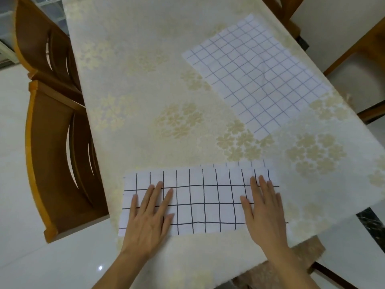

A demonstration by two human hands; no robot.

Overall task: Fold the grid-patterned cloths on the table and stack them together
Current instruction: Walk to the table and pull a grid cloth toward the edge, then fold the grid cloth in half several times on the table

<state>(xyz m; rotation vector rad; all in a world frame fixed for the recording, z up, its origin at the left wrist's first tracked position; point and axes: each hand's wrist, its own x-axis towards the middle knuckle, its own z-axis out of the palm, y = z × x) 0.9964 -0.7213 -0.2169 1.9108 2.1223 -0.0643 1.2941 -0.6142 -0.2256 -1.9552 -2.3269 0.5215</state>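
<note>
Two hands [205, 213] flat on folded cloth [208, 201], second cloth [256, 74] well apart

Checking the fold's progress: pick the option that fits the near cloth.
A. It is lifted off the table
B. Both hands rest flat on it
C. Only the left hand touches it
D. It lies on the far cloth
B: the left hand and right hand lie with straight fingers on the black-grid cloth, which rests flat on the table, apart from the faint-grid cloth.

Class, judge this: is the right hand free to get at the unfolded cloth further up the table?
Probably yes: the right hand lies flat on the folded cloth, holding nothing, and only bare tablecloth separates it from the unfolded cloth.
</note>
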